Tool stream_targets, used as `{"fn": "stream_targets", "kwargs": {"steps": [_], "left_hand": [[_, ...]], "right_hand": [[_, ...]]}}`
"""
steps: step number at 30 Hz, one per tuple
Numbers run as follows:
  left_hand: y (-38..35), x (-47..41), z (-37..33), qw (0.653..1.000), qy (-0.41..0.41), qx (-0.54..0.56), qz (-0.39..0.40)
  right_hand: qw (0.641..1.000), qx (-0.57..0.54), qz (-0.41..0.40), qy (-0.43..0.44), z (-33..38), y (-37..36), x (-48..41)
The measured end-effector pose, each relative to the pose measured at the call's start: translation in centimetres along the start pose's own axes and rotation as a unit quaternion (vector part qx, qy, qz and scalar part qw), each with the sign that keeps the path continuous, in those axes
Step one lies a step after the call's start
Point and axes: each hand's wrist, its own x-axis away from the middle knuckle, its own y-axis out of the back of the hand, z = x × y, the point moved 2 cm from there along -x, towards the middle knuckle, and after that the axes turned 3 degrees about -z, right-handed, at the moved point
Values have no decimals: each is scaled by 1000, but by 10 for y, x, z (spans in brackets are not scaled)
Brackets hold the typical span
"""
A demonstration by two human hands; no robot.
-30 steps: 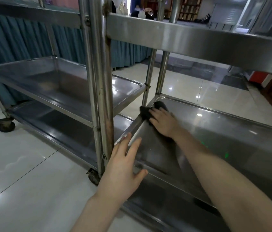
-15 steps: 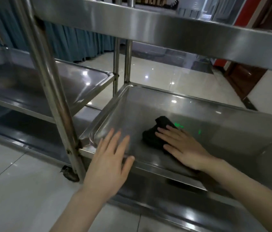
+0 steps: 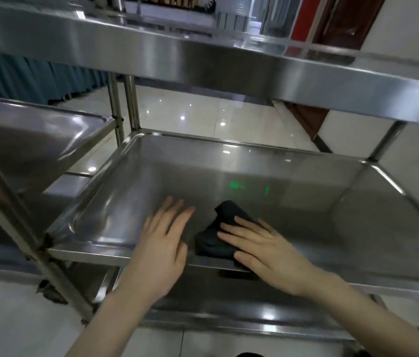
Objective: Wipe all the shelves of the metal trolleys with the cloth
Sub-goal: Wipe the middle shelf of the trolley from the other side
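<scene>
Two shiny stainless-steel trolleys stand side by side: the near trolley (image 3: 203, 55) and the left trolley (image 3: 35, 130). One crumpled black cloth (image 3: 212, 240) lies near the front of the near trolley's middle shelf (image 3: 254, 163). The right hand (image 3: 262, 251) presses flat, straight fingers on it. The left hand (image 3: 159, 251), spread and holding nothing, is just beside it.

On mid shelf (image 3: 229, 171), near part of cloth (image 3: 216, 235) hidden under right hand (image 3: 262, 251). Left hand (image 3: 162, 251), left of cloth: fingertips (image 3: 189, 211) motion-blurred, can't tell if touching mid shelf. Bottom shelf (image 3: 229, 302) below mostly covered by it. 2nd trolley (image 3: 35, 140), left of mid shelf, cut by frame edge.
</scene>
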Motion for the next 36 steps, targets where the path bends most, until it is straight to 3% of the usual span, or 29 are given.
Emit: {"fn": "stream_targets", "kwargs": {"steps": [3,7,9,13,16,19,23,25,27,31,36], "left_hand": [[-18,-6,-16,995,-22,-81,50],[-25,-9,-13,992,-19,-114,52],[-28,-11,-12,991,-5,-118,60],[-36,-20,-15,993,58,-92,52],[-59,-46,-58,997,-7,-51,58],[-84,-58,-93,992,-71,-58,86],[-90,-56,-91,989,-93,-80,86],[-90,-56,-95,988,-102,-82,88],[-90,-56,-97,985,-104,-92,103],[-96,-62,-101,977,-103,-142,124],[-127,-71,-163,983,-103,-57,144]], "right_hand": [[991,37,8,-125,-58,7,-27],[946,84,-22,-311,-102,9,-66],[954,64,-12,-291,-90,5,-62],[991,57,-26,-121,-30,6,22],[992,53,-28,-109,-16,11,73],[983,67,-29,-170,-54,20,73],[927,71,-5,-367,-151,40,48],[913,60,-7,-403,-166,39,38],[931,63,-21,-359,-150,31,48],[981,55,-30,-181,-92,27,119],[981,56,-27,-185,-112,34,150]]}}
